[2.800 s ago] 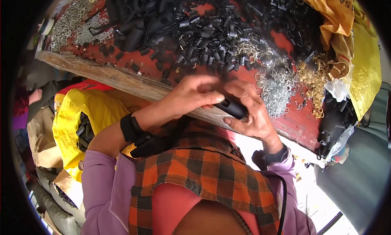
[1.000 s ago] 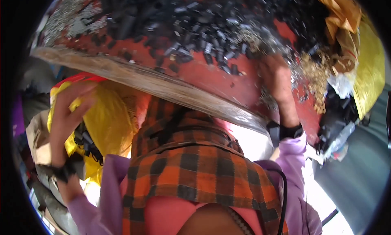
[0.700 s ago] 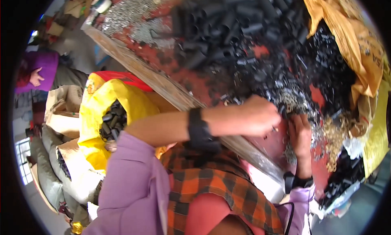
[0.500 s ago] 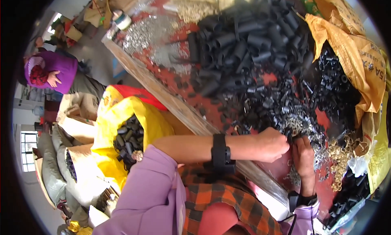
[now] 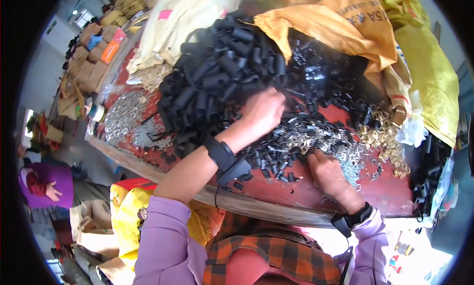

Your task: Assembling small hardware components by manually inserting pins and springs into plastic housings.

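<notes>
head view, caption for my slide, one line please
Left hand beside black tubes, right hand at small parts, over a red table.

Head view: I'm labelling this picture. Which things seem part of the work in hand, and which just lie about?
Likely in the work, by nearness:
black tubes, by the left hand
small black pieces and small silver pieces, by the right hand

Apparently just lying about:
orange sack
yellow sack at right
white sack
</notes>
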Demonstrator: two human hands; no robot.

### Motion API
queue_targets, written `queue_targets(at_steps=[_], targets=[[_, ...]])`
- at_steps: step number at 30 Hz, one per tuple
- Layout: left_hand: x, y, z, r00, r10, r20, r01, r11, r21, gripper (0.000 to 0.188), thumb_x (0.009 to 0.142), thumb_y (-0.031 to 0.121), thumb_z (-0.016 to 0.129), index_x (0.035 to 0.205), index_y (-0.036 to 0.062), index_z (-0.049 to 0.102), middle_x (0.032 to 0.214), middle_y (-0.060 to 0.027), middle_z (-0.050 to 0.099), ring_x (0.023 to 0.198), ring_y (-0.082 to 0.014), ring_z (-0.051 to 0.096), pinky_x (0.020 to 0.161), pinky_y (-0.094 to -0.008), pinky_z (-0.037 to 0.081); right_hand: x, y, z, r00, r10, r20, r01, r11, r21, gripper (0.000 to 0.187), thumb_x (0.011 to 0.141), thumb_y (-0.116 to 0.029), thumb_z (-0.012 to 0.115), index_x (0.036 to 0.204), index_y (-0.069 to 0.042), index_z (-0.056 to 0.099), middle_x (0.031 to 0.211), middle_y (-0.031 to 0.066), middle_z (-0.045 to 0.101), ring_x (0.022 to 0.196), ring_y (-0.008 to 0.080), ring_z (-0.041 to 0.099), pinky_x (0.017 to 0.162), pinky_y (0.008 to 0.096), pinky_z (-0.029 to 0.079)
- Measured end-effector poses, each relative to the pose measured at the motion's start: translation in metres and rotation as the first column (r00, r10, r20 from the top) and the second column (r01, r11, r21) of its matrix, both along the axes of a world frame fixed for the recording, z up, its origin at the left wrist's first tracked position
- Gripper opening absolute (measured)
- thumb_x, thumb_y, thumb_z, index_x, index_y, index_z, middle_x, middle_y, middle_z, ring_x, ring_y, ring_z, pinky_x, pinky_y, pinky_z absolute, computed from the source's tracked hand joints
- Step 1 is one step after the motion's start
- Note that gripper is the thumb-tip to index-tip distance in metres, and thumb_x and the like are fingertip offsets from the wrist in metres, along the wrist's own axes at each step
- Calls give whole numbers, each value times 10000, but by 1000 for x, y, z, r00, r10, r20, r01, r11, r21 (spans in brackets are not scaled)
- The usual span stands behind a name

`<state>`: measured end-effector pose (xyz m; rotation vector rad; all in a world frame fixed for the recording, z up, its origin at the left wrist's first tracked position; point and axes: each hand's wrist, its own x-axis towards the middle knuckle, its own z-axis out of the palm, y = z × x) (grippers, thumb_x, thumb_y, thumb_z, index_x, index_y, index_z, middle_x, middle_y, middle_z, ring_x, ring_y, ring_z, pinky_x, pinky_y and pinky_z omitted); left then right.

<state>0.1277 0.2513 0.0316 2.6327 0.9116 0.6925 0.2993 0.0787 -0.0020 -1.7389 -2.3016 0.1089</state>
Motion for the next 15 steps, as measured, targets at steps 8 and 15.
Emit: queue_targets(at_steps=[8,15], targets=[[84,41,-10,953,-44,299,-36,965,258,233,714,124,590,922,25,554,955,-146,537,782,-325,558,681,-388,463,-3,7,-11,1000,6,7,-6,1000,-7,58,710,-45,516,737,-62,467,691,109,492,573,286,554,503,380,457],[89,46,-55,996,-17,-86,20,999,27,164,706,172,614,784,35,569,712,-133,591,654,-339,572,603,-421,467,2,-12,-29,991,-28,-129,16,995,-96,59,726,-51,519,764,-56,474,719,128,502,611,313,544,524,389,445]])
